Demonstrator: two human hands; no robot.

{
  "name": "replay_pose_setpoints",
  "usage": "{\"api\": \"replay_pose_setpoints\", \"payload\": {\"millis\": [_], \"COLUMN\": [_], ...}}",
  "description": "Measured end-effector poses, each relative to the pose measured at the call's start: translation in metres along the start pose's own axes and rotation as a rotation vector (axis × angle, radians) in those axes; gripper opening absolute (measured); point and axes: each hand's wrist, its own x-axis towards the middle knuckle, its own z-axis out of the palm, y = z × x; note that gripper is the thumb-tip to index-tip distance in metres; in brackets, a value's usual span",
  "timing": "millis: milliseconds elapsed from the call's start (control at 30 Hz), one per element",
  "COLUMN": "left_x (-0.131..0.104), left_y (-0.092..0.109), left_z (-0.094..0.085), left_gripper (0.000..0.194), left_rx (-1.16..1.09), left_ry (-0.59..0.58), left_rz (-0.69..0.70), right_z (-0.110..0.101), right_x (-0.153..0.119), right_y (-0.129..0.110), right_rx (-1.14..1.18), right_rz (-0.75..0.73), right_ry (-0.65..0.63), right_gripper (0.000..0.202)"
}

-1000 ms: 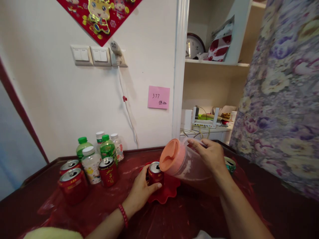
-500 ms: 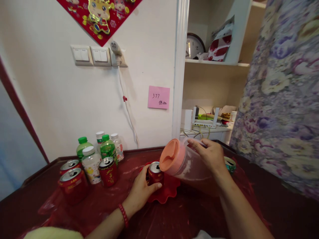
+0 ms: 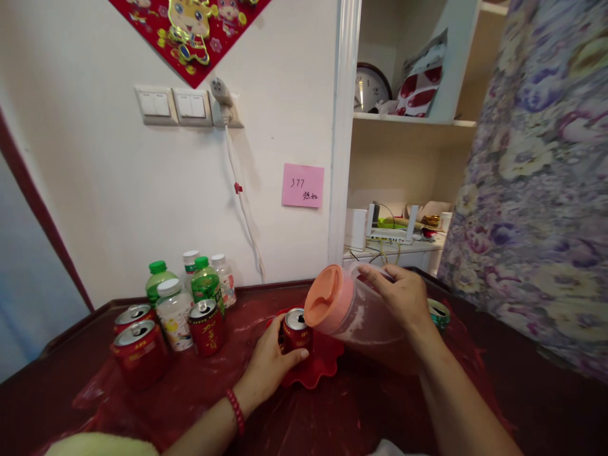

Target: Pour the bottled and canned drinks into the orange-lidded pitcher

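Note:
My left hand [image 3: 272, 361], with a red bead bracelet at the wrist, is wrapped round a red can [image 3: 297, 334] that stands upright on a red wavy-edged dish [image 3: 317, 367]. My right hand [image 3: 403, 294] grips the handle of a clear plastic jug [image 3: 368, 323] with an orange lid [image 3: 329, 297]. The jug is tilted to the left, its lid beside the can's opened top. Whether liquid flows between them cannot be made out.
Red cans [image 3: 141, 354], green-capped bottles [image 3: 207, 283] and white-capped bottles [image 3: 174, 316] stand at the left. A green can [image 3: 437, 315] is behind my right wrist. Red plastic film covers part of the table [image 3: 190, 392]. A floral curtain [image 3: 536, 190] hangs at the right.

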Motion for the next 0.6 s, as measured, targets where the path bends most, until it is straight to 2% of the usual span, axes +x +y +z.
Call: {"api": "replay_pose_setpoints", "payload": {"millis": [600], "left_x": [-0.0003], "left_y": [-0.0003], "left_z": [-0.0002], "left_gripper": [0.073], "left_rx": [0.004], "left_ry": [-0.002], "left_rz": [-0.016], "right_z": [0.0008], "right_x": [-0.0001], "right_y": [0.0027], "right_rx": [-0.011], "right_rz": [0.004], "right_ry": [-0.011], "right_gripper": [0.072]}}
